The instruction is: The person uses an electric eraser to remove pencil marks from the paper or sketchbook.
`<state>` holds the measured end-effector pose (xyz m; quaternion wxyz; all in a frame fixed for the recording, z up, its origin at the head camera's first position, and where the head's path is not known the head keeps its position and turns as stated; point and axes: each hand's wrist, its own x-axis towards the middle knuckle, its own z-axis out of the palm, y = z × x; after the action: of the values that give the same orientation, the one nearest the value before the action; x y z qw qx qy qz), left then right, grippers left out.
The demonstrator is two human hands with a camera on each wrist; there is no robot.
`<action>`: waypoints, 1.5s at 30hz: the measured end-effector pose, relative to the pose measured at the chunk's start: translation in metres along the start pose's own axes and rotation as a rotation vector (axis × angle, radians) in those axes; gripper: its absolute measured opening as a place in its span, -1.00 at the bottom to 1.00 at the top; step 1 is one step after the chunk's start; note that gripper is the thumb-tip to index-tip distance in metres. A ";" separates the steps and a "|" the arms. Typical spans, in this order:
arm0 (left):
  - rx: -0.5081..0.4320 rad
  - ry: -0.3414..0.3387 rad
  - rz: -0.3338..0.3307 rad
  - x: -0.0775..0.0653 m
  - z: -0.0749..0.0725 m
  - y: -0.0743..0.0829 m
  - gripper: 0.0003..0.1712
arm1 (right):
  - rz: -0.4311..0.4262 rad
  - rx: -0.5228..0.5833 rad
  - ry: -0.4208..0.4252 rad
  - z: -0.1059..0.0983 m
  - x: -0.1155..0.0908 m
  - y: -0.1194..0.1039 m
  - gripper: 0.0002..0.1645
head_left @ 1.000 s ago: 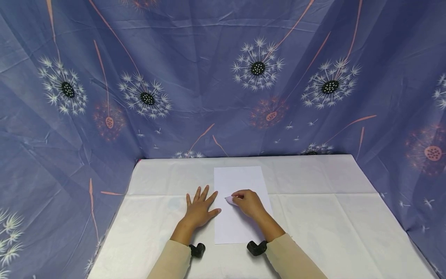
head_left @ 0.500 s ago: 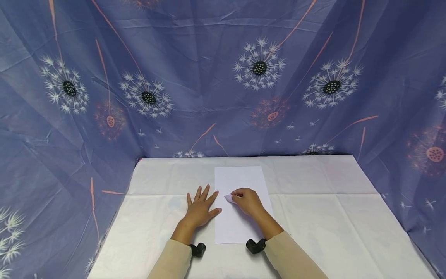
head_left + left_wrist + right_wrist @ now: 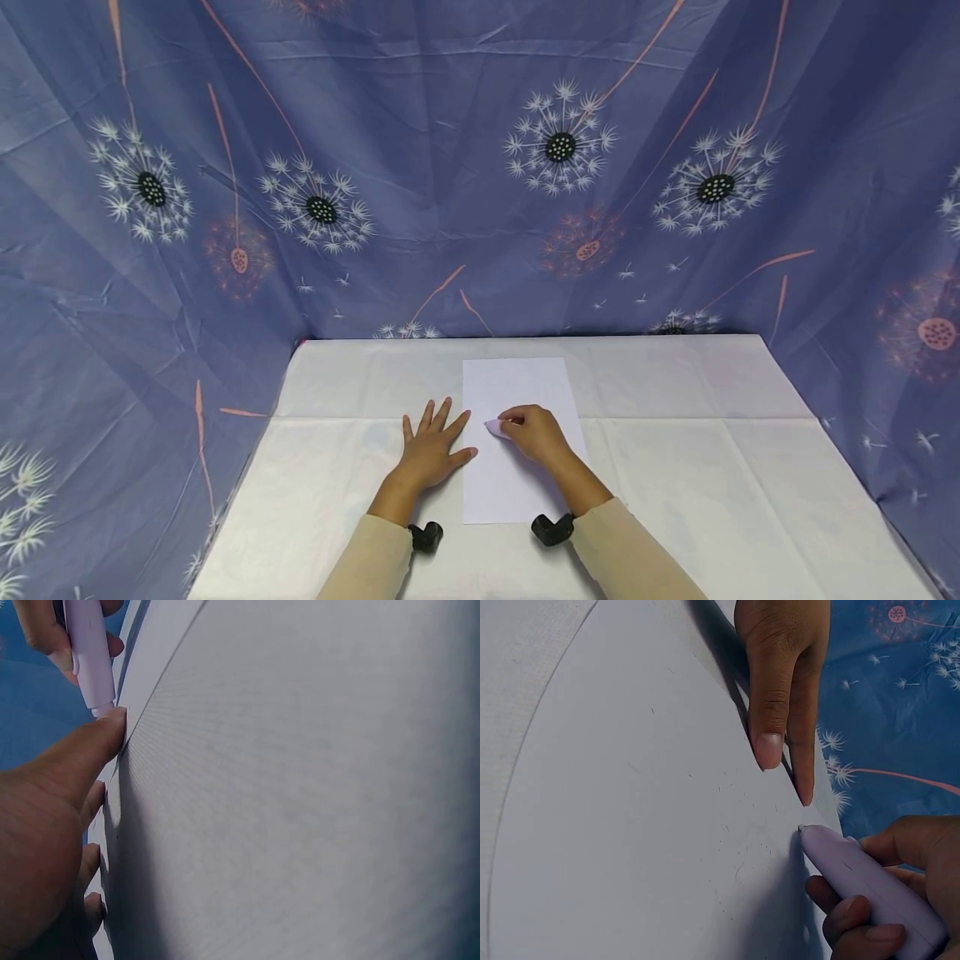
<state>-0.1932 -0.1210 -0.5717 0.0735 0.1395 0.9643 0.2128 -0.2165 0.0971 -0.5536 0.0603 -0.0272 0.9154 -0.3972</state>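
A white sheet of paper [image 3: 517, 385] lies on the white-covered table. My right hand [image 3: 540, 437] pinches a thick lavender pen-shaped tool [image 3: 870, 881] between thumb and fingers. It tapers to a small grey tip, which meets the paper left of the sheet's middle. Its exact kind cannot be made out. My left hand [image 3: 427, 458] lies flat with fingers spread at the paper's left edge, the thumb and index fingertips over that edge. In the right wrist view, small dark flecks [image 3: 739, 870] are scattered on the paper near the tip.
The table's white cloth [image 3: 697, 483] has fold creases and extends on both sides of the paper. A blue curtain [image 3: 450, 167] with dandelion prints hangs behind and at the sides. Black wrist devices [image 3: 426, 538] show at both sleeve cuffs.
The tool's tip and right hand shift very slightly over the same spot on the paper. The left hand keeps its place; the head view drifts a little.
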 end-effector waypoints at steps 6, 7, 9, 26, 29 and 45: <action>-0.002 -0.001 -0.007 0.000 0.000 -0.001 -0.19 | -0.011 -0.011 0.000 -0.002 -0.003 0.002 -0.82; -0.001 -0.002 -0.007 0.000 0.000 -0.001 -0.19 | -0.010 -0.015 0.002 -0.003 -0.004 0.002 -0.82; -0.001 -0.001 -0.004 0.000 0.000 -0.002 -0.19 | -0.005 -0.017 0.009 -0.005 -0.005 0.003 -0.82; 0.004 -0.001 0.001 0.000 0.001 -0.002 -0.19 | 0.002 0.004 -0.001 -0.007 -0.010 0.000 -0.81; 0.002 -0.006 0.002 0.000 0.001 -0.002 -0.19 | 0.022 0.005 0.004 -0.008 -0.010 0.001 -0.80; 0.007 -0.004 0.006 0.001 0.002 -0.003 -0.18 | -0.008 0.022 0.010 -0.004 -0.008 0.002 -0.82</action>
<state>-0.1940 -0.1223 -0.5746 0.0744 0.1431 0.9644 0.2094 -0.2093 0.1020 -0.5513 0.0546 -0.0282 0.9111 -0.4077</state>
